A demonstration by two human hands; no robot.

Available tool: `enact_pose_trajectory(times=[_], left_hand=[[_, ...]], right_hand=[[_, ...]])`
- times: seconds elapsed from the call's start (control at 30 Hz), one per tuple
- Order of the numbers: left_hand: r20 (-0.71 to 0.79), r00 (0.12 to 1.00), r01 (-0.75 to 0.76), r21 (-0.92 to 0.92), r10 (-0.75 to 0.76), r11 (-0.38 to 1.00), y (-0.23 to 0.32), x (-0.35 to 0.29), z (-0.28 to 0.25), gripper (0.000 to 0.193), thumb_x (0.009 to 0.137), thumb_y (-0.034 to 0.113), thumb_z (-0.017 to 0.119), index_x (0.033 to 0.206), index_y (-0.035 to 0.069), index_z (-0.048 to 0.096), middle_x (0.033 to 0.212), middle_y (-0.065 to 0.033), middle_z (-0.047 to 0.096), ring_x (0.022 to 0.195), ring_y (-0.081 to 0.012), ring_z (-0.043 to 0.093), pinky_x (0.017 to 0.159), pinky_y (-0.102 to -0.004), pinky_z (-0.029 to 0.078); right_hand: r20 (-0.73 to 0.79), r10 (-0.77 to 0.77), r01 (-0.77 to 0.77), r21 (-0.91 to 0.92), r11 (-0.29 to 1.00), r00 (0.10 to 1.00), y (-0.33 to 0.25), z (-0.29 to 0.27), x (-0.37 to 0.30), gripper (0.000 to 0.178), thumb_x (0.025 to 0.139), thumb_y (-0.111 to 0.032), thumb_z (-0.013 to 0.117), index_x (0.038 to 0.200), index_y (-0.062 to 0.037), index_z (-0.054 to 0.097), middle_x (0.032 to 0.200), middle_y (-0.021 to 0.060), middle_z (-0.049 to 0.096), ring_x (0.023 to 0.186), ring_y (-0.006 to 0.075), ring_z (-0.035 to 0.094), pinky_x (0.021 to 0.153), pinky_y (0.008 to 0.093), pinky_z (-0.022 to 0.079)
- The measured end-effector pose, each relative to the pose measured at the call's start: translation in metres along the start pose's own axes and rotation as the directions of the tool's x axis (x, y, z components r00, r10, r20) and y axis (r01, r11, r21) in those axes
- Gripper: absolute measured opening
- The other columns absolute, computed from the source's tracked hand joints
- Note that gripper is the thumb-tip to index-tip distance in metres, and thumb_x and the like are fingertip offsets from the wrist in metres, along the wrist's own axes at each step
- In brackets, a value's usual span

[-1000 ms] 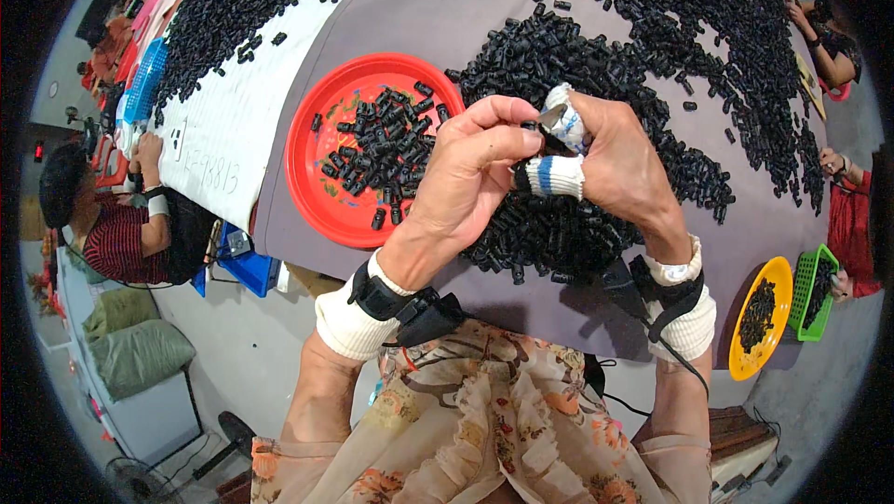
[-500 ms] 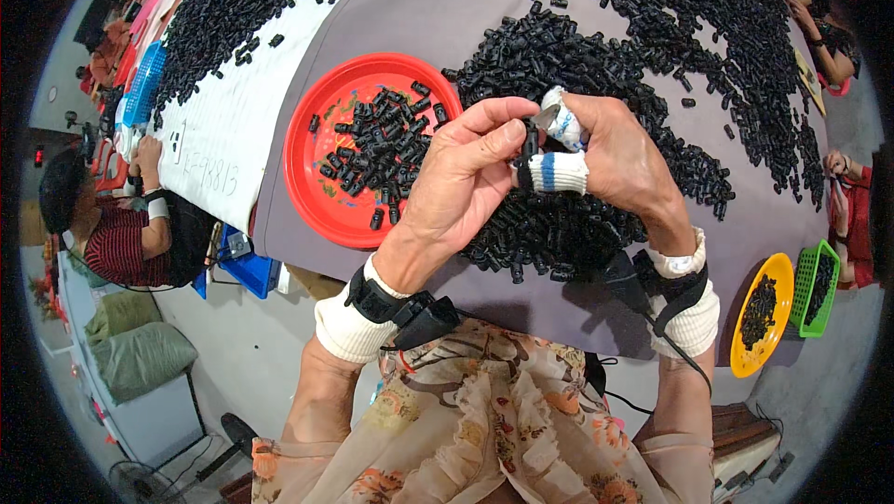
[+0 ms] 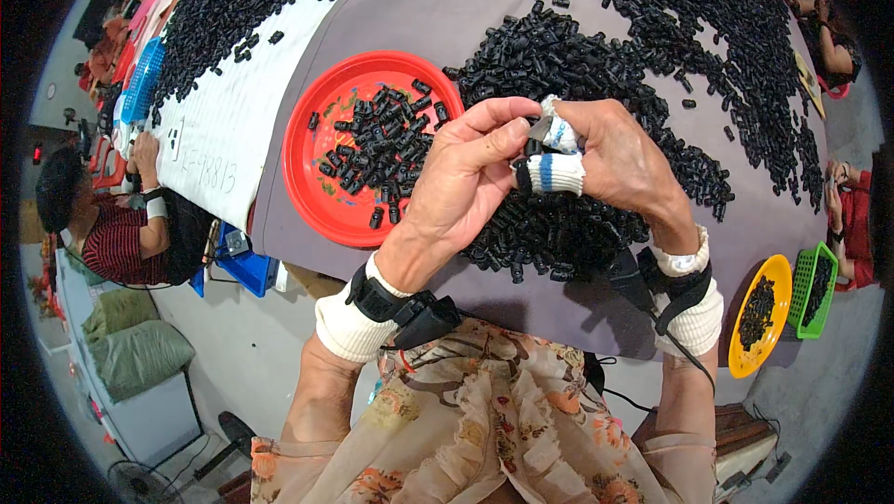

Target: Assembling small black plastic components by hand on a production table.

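My left hand (image 3: 466, 183) and my right hand (image 3: 619, 164) meet over a heap of small black plastic parts (image 3: 559, 224) on a grey table (image 3: 447, 1). Between the fingertips of both hands sits one small black part (image 3: 533, 145). White and blue cloth guards cover the thumb and a finger of my right hand. A red round plate (image 3: 312, 173) with several black parts in it lies just left of my left hand.
More black parts spread across the far table and a white sheet (image 3: 223, 103) at the left. A yellow plate (image 3: 759, 318) and a green basket (image 3: 815, 290) with parts sit at the right. A seated person (image 3: 112, 224) works at the left; another person (image 3: 833, 43) at the right.
Both hands have stayed together over the heap. The fingers have shifted slightly around the small part.
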State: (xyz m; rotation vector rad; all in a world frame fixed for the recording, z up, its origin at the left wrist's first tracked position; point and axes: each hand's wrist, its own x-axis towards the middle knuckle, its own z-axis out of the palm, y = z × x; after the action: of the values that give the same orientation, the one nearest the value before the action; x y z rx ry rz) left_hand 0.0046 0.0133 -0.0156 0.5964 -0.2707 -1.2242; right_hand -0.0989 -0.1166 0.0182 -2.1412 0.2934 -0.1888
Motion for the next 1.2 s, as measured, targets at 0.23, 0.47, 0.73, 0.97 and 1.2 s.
enact_pose_trajectory(times=[0.23, 0.47, 0.73, 0.97, 1.2], left_hand=[[-0.1, 0.987, -0.108, 0.156, 0.124, 0.982, 0.019, -0.004, -0.016, 0.018, 0.084, 0.006, 0.055, 0.101, -0.001, 0.056, 0.088, -0.0049, 0.058, 0.078, -0.0123, 0.055, 0.071, -0.0287, 0.048], [-0.231, 0.829, -0.039, 0.884, 0.51, 0.465, 0.058, -0.028, -0.067, 0.019, 0.08, 0.005, 0.059, 0.098, -0.001, 0.06, 0.085, -0.0038, 0.06, 0.073, -0.0086, 0.056, 0.067, -0.0225, 0.047], [0.57, 0.791, -0.61, 0.765, -0.224, -0.208, -0.034, -0.044, -0.028, 0.057, 0.06, 0.024, 0.073, 0.112, 0.01, 0.053, 0.122, -0.0147, 0.045, 0.115, -0.0307, 0.041, 0.092, -0.0443, 0.035], [0.768, 0.488, -0.868, 0.375, -0.415, -0.326, -0.098, -0.027, -0.042, 0.04, 0.074, 0.024, 0.057, 0.111, 0.013, 0.049, 0.124, -0.0116, 0.043, 0.117, -0.0292, 0.038, 0.094, -0.0515, 0.031], [0.812, 0.524, -0.789, 0.348, -0.258, -0.507, -0.079, 0.033, -0.044, 0.038, 0.071, 0.018, 0.059, 0.107, 0.009, 0.051, 0.111, -0.0118, 0.049, 0.103, -0.0258, 0.047, 0.086, -0.0399, 0.038]], right_hand=[[-0.052, -0.058, 0.063, 0.094, 0.994, 0.997, 0.0, -0.006, 0.004, 0.028, 0.07, -0.024, 0.069, 0.071, -0.0013, 0.054, 0.056, 0.0019, 0.049, 0.053, 0.0084, 0.042, 0.05, 0.0272, 0.038], [-0.233, 0.016, -0.004, 0.05, 0.999, 0.972, 0.02, -0.029, -0.007, 0.02, 0.078, -0.027, 0.059, 0.085, -0.009, 0.056, 0.061, -0.0054, 0.047, 0.047, 0.0005, 0.041, 0.039, 0.0157, 0.03], [-0.235, 0.14, -0.107, 0.148, 0.983, 0.962, 0.026, -0.039, -0.021, 0.021, 0.08, -0.03, 0.059, 0.083, -0.0095, 0.057, 0.054, -0.006, 0.044, 0.042, 0.0008, 0.038, 0.036, 0.0165, 0.026], [-0.242, 0.041, -0.015, 0.112, 0.994, 0.969, 0.037, -0.041, -0.029, 0.018, 0.079, -0.026, 0.061, 0.082, -0.009, 0.058, 0.053, -0.0062, 0.043, 0.04, 0.0012, 0.036, 0.036, 0.0171, 0.025], [-0.205, 0.198, -0.167, 0.159, 0.973, 0.959, 0.036, -0.043, -0.036, 0.017, 0.079, -0.021, 0.06, 0.08, -0.0048, 0.054, 0.056, -0.0042, 0.047, 0.048, 0.0042, 0.037, 0.043, 0.0236, 0.031]])
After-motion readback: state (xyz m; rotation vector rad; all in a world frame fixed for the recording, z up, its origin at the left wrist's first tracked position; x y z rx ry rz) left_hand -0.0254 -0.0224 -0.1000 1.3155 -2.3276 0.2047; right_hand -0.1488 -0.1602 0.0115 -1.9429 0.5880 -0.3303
